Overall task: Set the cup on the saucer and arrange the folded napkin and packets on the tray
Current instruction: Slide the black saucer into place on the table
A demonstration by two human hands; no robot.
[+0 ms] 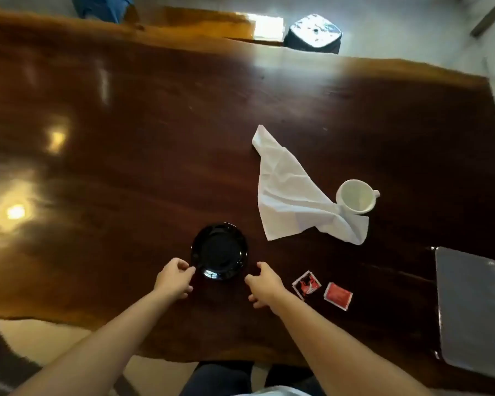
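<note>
A black glossy saucer [219,250] lies on the dark wooden table, near its front edge. My left hand [174,278] is at the saucer's lower left rim, thumb and fingers touching or almost touching it. My right hand [265,284] hovers just right of the saucer, fingers apart and empty. A white cup [355,196] stands upright to the right, its handle pointing right. An unfolded, crumpled white napkin [292,192] lies beside the cup, one corner touching it. Two red packets [306,284] [337,295] lie right of my right hand. A dark rectangular tray [475,310] sits at the far right.
The wooden table [126,138] stretches far to the left and back, glossy with light reflections. A stool with a patterned seat [315,31] stands beyond the far edge. The tray lies close to the table's right edge.
</note>
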